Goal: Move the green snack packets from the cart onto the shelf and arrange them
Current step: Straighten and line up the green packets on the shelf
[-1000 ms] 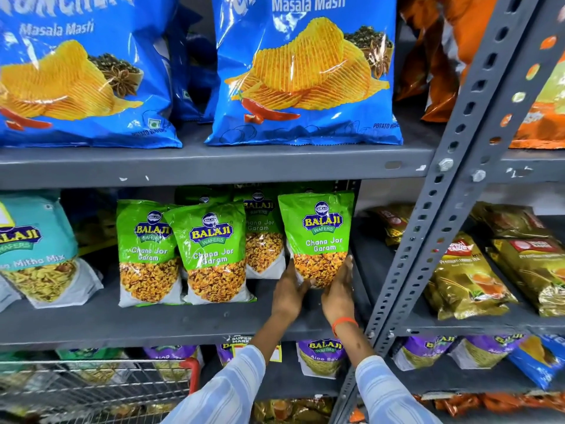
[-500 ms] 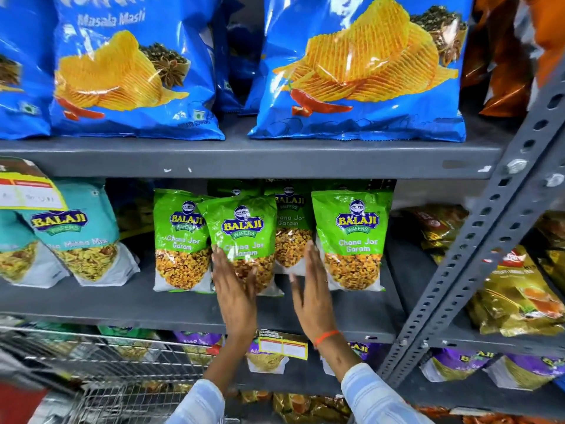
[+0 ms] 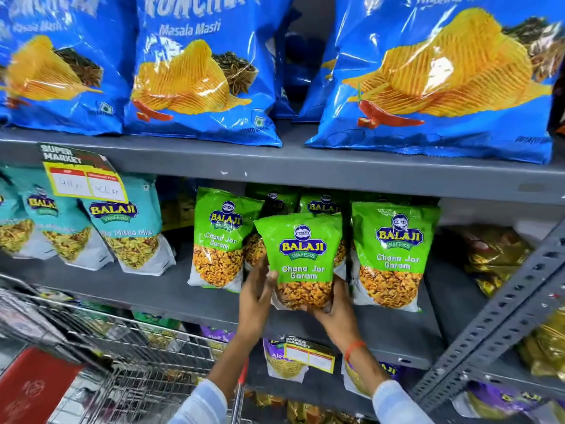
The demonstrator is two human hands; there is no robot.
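Both my hands hold one green Balaji Chana Jor Garam packet upright, lifted just above the grey middle shelf. My left hand grips its lower left side and my right hand cups its bottom right corner. Another green packet stands on the shelf to its left, and a third stands to its right. Further green packets sit behind, partly hidden. The wire cart is at the lower left; its contents are blurred.
Teal Balaji packets fill the shelf's left side under a yellow price tag. Big blue chip bags line the shelf above. Gold packets lie beyond the perforated upright at right. Purple packets sit below.
My hands went from the right green packet to the middle one, closed on it, and now hold it lifted forward off the shelf. The camera view has shifted left.
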